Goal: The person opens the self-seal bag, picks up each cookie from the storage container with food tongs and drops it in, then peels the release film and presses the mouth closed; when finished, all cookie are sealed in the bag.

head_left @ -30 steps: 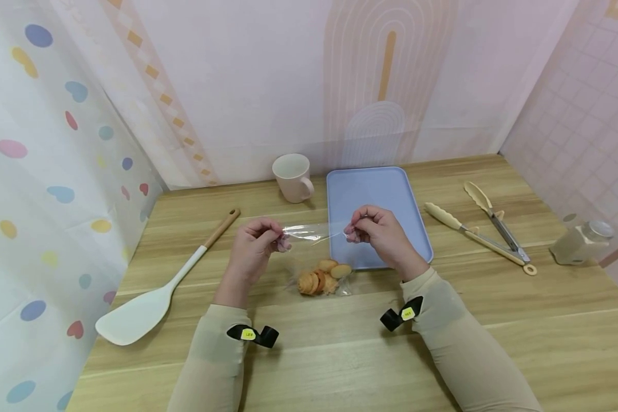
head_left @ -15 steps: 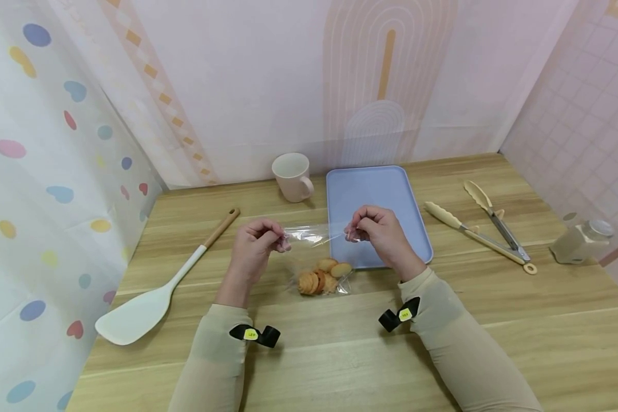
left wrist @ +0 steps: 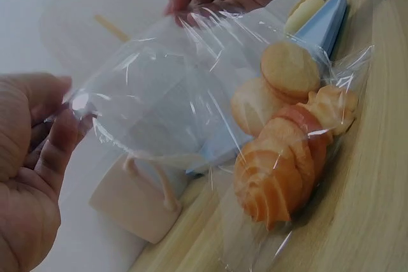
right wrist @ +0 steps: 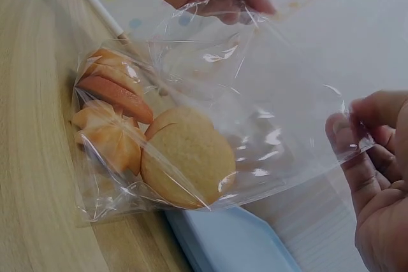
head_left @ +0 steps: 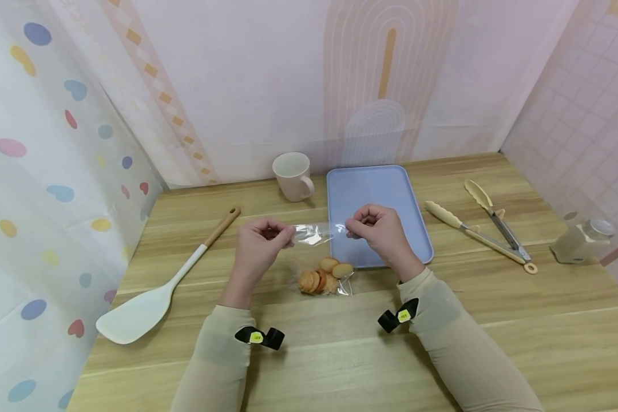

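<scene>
A clear plastic bag [left wrist: 153, 103] hangs upright between my two hands, its mouth stretched at the top. Several cookies [head_left: 319, 280] lie in its bottom, some round and flat, others swirled and ridged. My left hand [head_left: 261, 246] pinches the left corner of the bag's mouth between thumb and fingers. At the opposite corner, my right hand [head_left: 383, 237] pinches the film the same way. In the right wrist view, the right thumb and fingertips [right wrist: 344, 133] press the film's edge. The bag's base sits at or just above the wooden table [head_left: 319, 366]; which of these cannot be told.
Behind the right hand lies a blue tray [head_left: 368, 189]. A pink mug [head_left: 292, 180] stands at the back, left of the tray. To the left rests a white spatula [head_left: 139, 312] with a wooden handle. Tongs [head_left: 489, 229] and a glass jar [head_left: 582, 243] are on the right.
My left hand has shifted slightly to the right, and its fingers have changed position at the bag's corner. The right hand has barely moved. The cookies have shifted a few pixels rightward with the bag.
</scene>
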The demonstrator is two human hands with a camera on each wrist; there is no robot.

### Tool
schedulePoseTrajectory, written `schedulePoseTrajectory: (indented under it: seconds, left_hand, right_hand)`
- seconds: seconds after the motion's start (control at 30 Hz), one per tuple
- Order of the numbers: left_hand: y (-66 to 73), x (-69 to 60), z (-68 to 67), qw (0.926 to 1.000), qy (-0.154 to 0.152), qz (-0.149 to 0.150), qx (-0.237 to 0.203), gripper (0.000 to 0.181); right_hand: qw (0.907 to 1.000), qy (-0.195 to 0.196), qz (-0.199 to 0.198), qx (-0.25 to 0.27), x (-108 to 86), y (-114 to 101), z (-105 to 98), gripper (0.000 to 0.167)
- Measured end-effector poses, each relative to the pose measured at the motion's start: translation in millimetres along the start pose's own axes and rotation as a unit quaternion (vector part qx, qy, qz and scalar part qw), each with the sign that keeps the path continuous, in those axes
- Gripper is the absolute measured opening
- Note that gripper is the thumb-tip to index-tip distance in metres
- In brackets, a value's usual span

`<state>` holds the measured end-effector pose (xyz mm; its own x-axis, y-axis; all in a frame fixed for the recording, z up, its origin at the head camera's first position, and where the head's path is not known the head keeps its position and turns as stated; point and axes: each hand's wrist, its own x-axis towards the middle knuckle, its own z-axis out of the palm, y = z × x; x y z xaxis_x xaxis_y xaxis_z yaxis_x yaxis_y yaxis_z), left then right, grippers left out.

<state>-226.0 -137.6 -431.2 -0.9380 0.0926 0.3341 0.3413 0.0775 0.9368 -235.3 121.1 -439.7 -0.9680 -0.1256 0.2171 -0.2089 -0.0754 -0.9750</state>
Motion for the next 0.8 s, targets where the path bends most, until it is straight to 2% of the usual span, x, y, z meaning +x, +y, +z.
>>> schedulePoseTrajectory:
  seconds: [0.13,0.3,0.5,0.57,0.63,0.73,0.8]
  left_hand:
    - [1.1,-0.1,2.0,0.9991,0.024,0.008,0.033,0.013]
    - [0.4,0.5,2.5,0.9986,0.043,0.008,0.030,0.011]
    - [0.8,1.6,2.7,0.9983,0.048,0.012,0.030,0.013]
    - [1.6,2.0,3.1,0.9994,0.033,0.003,0.011,0.017]
    - [3.2,2.2,4.1,0.9997,0.004,-0.018,-0.015,0.027]
    - [4.7,2.1,7.1,0.9966,-0.039,-0.061,-0.040,0.038]
    - [5.6,1.7,9.5,0.9947,-0.050,-0.078,-0.044,0.039]
  right_hand:
    - [0.9995,0.003,0.006,-0.030,1.4,0.8,-0.1,0.016]
    - [0.9978,0.007,-0.003,-0.066,-1.5,-10.5,4.5,0.016]
    - [0.9914,0.013,-0.039,-0.124,-8.9,-29.7,10.9,0.016]
    - [0.9905,0.007,-0.053,-0.126,-9.9,-32.4,11.1,0.015]
    - [0.9903,0.000,-0.066,-0.122,-10.2,-33.2,9.9,0.015]
    - [0.9907,-0.015,-0.079,-0.110,-9.6,-34.1,7.8,0.015]
    - [0.9902,-0.022,-0.086,-0.108,-9.3,-34.1,6.5,0.015]
